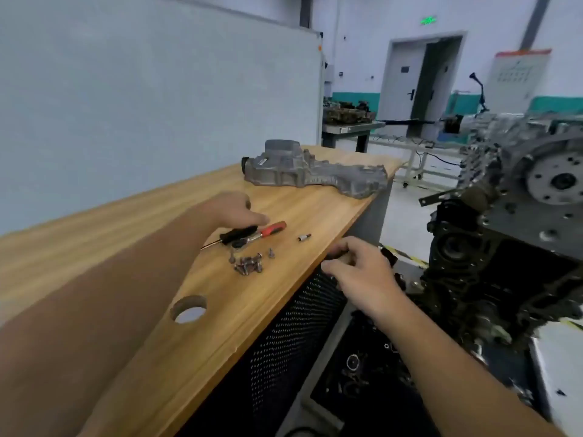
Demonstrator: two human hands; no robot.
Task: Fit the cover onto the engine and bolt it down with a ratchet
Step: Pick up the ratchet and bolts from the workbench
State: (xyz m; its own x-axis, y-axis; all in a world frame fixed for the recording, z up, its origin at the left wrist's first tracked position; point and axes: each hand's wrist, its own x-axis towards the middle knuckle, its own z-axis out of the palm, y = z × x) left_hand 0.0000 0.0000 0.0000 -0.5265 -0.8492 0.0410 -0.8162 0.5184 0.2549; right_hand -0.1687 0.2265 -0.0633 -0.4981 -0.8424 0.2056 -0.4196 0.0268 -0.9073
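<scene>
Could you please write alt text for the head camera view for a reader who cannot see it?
A person's left hand reaches over a ratchet on a wooden bench, beside loose bolts. The grey cover lies farther back; the engine stands right.

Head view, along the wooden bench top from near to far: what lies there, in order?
Round hole → bolts → ratchet with the left hand on it → cover at the far end.

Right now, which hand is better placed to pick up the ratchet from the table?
The left hand: its fingers already rest on the ratchet. The right hand sits at the table edge, farther from it, beyond the bolts.
</scene>
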